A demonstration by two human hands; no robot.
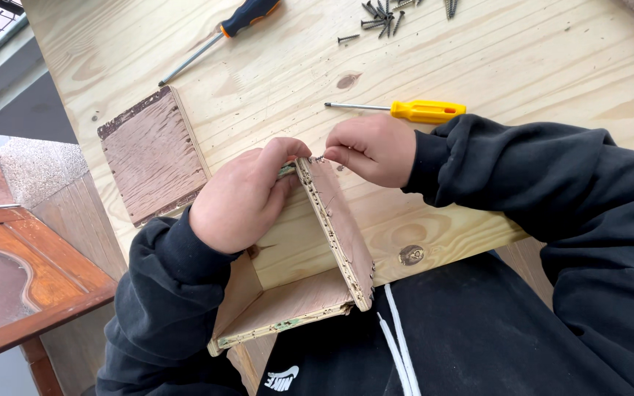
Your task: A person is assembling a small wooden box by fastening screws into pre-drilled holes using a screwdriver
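Observation:
A partly built plywood box [335, 220] with brown panels rests at the near edge of a pale wooden table [522, 59]. My left hand [243, 194] grips the box's far corner from the left, fingers curled over the top edge. My right hand [372, 149] pinches a small dark screw [318, 158] with its fingertips at that same corner. Both arms wear black sleeves.
A yellow-handled screwdriver [423, 111] lies just beyond my right hand. A black-and-orange screwdriver [229, 26] sits at the far side, several loose screws [383, 16] near it. A loose brown plywood panel [152, 154] lies left. A reddish wooden table [16, 271] stands lower left.

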